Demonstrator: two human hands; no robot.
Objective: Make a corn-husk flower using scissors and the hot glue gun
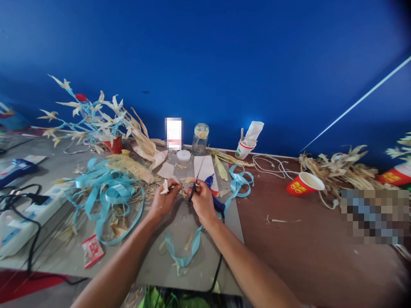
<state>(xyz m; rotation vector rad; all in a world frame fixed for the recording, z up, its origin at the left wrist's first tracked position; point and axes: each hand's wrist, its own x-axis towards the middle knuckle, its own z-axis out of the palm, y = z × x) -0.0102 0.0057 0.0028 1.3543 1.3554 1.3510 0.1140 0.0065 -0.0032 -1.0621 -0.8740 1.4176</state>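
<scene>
My left hand (pixel 165 199) is closed in a pinch on a small pale piece of corn husk (pixel 165 186). Close beside it, my right hand (pixel 202 201) grips black scissors (pixel 193 188) seen edge-on, their thin blades pointing away. Both hands' fingertips nearly meet, and what lies between them is too small to make out. Just right of my right hand rests a blue glue gun (pixel 219 205), partly hidden. Light-blue ribbon (pixel 183 260) curls below my hands. A white paper sheet (pixel 204 164) lies behind them.
At left stand a husk-flower branch arrangement (pixel 93 115), heaped blue ribbon (pixel 112 192) and a power strip (pixel 38 214). Along the wall are a glass jar (pixel 200 143), a white ribbon spool (pixel 183 155) and a paper cup (pixel 245 148). A red cup (pixel 305 185) and dried husks (pixel 340 169) sit right.
</scene>
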